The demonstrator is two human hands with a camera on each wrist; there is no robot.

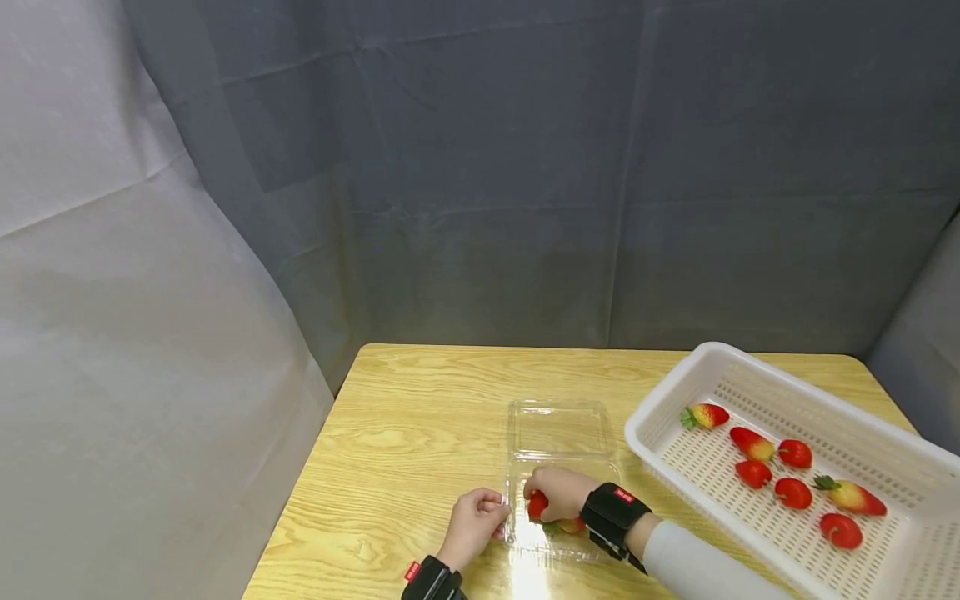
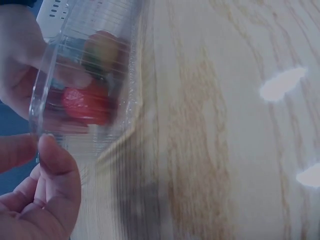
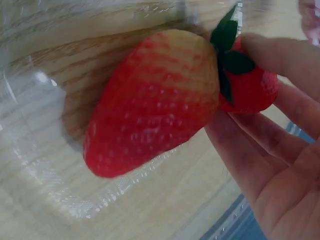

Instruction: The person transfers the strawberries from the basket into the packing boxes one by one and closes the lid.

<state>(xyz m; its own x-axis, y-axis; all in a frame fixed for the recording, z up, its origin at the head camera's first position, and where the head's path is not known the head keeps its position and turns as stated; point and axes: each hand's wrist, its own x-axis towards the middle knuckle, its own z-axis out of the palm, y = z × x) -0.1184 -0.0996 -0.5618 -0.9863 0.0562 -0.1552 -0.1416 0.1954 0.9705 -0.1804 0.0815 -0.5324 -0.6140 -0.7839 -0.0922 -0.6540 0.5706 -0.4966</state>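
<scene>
- I have the red berry (image 3: 255,92) inside the clear box (image 1: 523,537), pinched in my right hand (image 1: 562,493).
- I see a longer berry (image 3: 155,110) just beside it.
- My left hand (image 1: 474,523) pinches the box's left edge.
- Rightward, a white basket (image 1: 817,403) holds seven fruits (image 1: 841,531) on the table (image 1: 427,408).

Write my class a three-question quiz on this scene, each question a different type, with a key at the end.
1. Count: how many pieces of fruit show in the white basket?
2. True or false: the right hand is empty.
3. Choose: what does the left hand pinch?
A) the white basket
B) the clear container
C) a piece of fruit

Key:
1. Seven.
2. False; it holds a red strawberry.
3. B, by its edge.
</scene>
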